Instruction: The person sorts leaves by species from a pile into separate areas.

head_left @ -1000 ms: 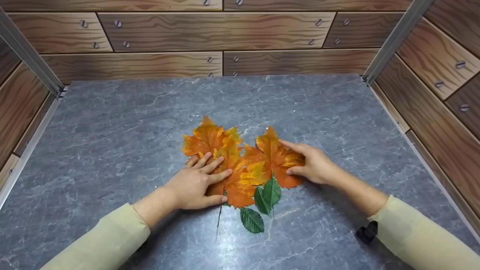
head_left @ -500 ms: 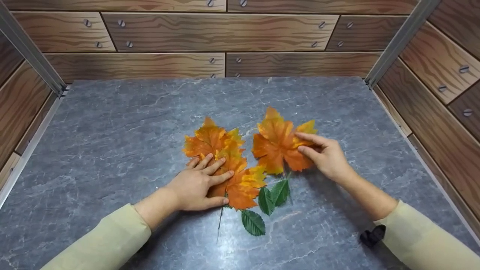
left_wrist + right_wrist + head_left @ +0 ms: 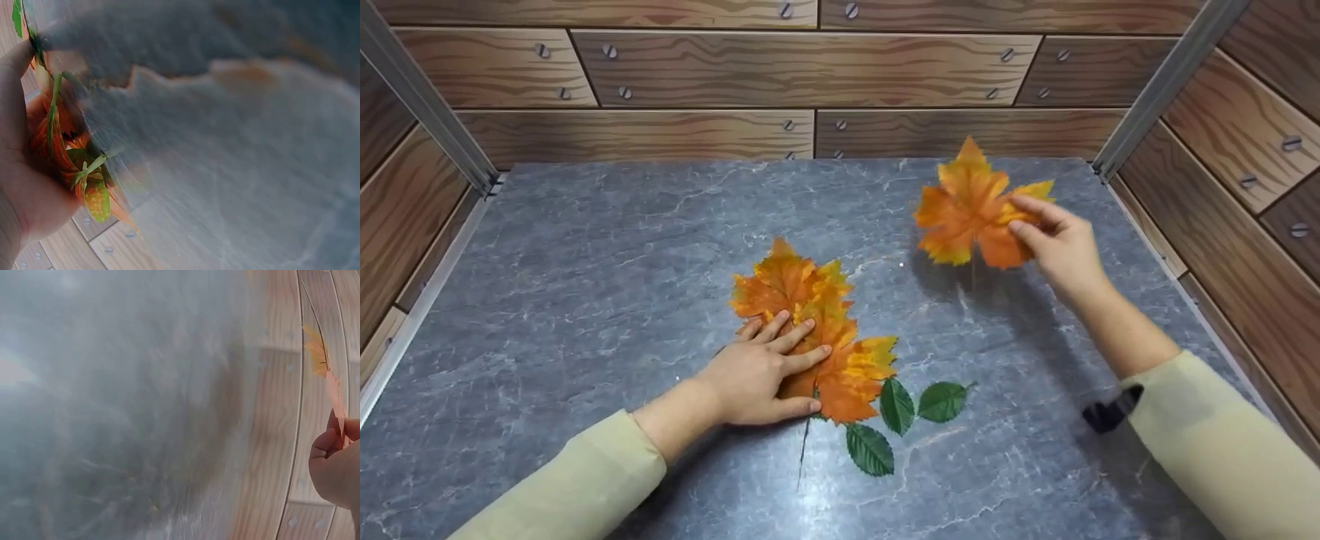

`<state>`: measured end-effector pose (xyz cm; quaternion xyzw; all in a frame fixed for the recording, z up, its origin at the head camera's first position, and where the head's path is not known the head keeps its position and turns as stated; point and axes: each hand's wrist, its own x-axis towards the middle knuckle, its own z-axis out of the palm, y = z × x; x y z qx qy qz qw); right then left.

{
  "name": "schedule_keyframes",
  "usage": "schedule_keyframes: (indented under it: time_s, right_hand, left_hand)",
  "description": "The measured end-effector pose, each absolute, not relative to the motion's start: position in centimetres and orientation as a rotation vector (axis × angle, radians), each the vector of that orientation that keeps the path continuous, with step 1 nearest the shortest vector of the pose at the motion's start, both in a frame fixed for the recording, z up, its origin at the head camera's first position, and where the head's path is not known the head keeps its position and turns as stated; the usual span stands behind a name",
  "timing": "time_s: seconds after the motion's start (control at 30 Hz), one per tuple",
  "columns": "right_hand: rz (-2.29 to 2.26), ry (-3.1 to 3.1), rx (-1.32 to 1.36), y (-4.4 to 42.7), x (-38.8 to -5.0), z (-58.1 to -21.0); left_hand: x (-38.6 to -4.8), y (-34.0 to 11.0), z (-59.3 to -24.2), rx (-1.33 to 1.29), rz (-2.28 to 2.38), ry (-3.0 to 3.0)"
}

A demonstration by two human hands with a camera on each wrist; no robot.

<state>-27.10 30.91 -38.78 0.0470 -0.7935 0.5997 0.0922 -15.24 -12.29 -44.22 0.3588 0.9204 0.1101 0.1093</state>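
Fingers (image 3: 808,361) spread, the left hand (image 3: 757,379) presses the orange leaves (image 3: 847,382); the right hand (image 3: 1065,247) pinches the raised leaf (image 3: 960,214), far right. Light pressure should avoid creases.

Both sleeves (image 3: 574,476) are plain pale yellow-green cloth, and a small black piece (image 3: 1110,412) juts from the right cuff (image 3: 1162,390).

A grey marbled tabletop (image 3: 607,262) with whitish veins spreads across the middle of the head view, a bright glare on it at bottom centre. Behind, a back wall (image 3: 802,67) of brown wood-grain planks fills the top, dotted with slotted screws (image 3: 610,51). Similar planks line a left wall (image 3: 405,217) and a right wall (image 3: 1222,187). Grey metal posts (image 3: 427,105) slant at upper left and upper right.
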Motion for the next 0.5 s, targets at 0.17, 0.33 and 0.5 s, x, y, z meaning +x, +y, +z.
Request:
schedule_keyframes:
  time_s: [0.17, 0.33, 0.5]
  right_hand:
    - [1.852, -2.351, 0.056, 32.0, -29.9, -39.5]
    - [1.777, -2.479, -0.039, 33.5, -32.1, -40.3]
    - [1.762, -2.511, -0.048, 34.6, -33.6, -41.6]
  left_hand:
    - [-15.1, -12.5, -44.3, 1.032, 0.340, 2.697]
    - [-15.2, -12.4, -44.2, 1.044, 0.331, 2.704]
    - [-15.4, -12.3, -44.2, 1.063, 0.321, 2.707]
